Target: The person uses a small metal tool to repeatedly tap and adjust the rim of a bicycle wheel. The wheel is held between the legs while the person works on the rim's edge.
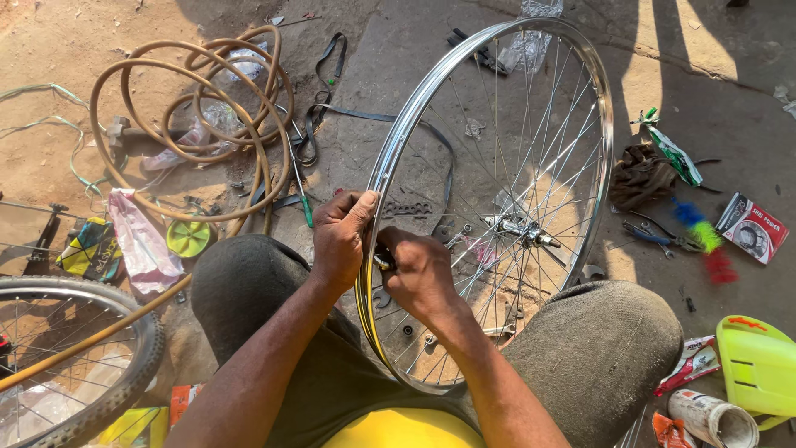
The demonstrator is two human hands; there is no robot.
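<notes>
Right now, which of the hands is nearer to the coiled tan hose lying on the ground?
Left. The left hand grips the wheel rim on the side facing the coiled hose, though apart from it. The right hand sits inside the rim among the spokes, farther away.

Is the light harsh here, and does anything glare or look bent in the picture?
Head view: hard low sunlight, long dark shadows on the ground; bright glare along the shiny wheel rim; both hands, left hand and right hand, sharp; wide lens bows the edges slightly.
</notes>
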